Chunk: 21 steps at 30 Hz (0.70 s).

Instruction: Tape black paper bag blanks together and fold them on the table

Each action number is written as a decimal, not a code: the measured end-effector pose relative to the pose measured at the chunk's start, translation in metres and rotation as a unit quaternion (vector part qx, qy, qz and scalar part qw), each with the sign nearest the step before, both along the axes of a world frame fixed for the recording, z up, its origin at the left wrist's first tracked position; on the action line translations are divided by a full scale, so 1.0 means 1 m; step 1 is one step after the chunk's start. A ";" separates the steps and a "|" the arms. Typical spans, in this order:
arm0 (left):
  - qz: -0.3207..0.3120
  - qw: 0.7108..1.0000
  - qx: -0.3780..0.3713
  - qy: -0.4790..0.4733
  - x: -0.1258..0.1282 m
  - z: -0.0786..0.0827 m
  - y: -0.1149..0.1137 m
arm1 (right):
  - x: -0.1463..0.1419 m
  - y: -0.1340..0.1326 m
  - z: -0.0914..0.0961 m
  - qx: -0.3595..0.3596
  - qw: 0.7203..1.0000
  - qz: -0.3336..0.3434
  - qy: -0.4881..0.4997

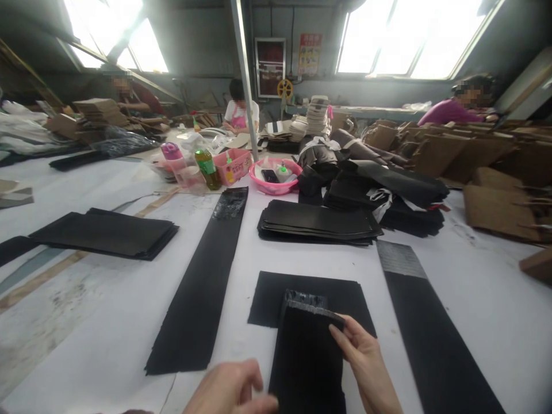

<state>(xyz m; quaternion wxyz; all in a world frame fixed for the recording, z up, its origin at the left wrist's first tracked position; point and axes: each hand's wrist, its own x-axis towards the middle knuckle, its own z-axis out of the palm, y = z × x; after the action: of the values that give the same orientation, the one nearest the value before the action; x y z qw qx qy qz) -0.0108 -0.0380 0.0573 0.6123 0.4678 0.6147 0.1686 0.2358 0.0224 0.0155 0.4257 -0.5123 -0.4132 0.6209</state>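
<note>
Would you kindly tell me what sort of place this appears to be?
Probably a workshop or small factory: the right hand holds a black rectangular piece at a white-topped worktable, a stack of flat black sheets lies beyond it, and many flat brown pieces are piled at the right.

Wall poster (310, 55): red heading with characters, too blurred to read
Pink basket (236, 167): printed marks on its front, too small to read
Bottle (207, 169): green label, wording illegible

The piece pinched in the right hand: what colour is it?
Black: the piece in the right hand, seen best in the head view.
</note>
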 end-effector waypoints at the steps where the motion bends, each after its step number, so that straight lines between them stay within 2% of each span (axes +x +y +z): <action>1: 0.003 0.999 0.038 0.033 -0.001 -0.004 0.011 | 0.000 0.001 -0.002 -0.002 1.000 0.007 0.007; 4: 0.017 0.979 0.170 0.110 0.008 -0.017 0.041 | -0.001 0.004 -0.009 -0.007 0.999 0.025 0.020; 5: 0.024 0.975 0.191 0.111 0.013 -0.023 0.048 | -0.001 0.005 -0.012 -0.007 0.999 0.027 0.017; 8: 0.052 0.985 0.159 0.044 0.028 -0.041 0.062 | 0.001 0.006 -0.022 0.000 0.999 0.011 -0.045; 11: 0.082 0.990 0.111 -0.005 0.034 -0.055 0.067 | 0.005 0.005 -0.031 0.014 0.982 -0.009 -0.189; 14: 0.090 0.991 0.102 0.015 0.033 -0.062 0.070 | 0.007 0.006 -0.038 0.028 0.952 0.001 -0.306; 18: 0.079 0.985 0.136 0.077 0.031 -0.068 0.073 | 0.005 0.012 -0.038 0.035 0.920 0.012 -0.390; 21: 0.078 0.985 0.132 0.081 0.032 -0.072 0.075 | 0.003 0.017 -0.034 0.033 0.889 0.020 -0.456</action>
<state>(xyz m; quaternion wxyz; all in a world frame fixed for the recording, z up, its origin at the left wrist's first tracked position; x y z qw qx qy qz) 0.0209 0.0373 -0.0146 0.4787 0.5073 0.6690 0.2569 0.2387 0.0396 -0.0188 0.1943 -0.7163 -0.5926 0.3130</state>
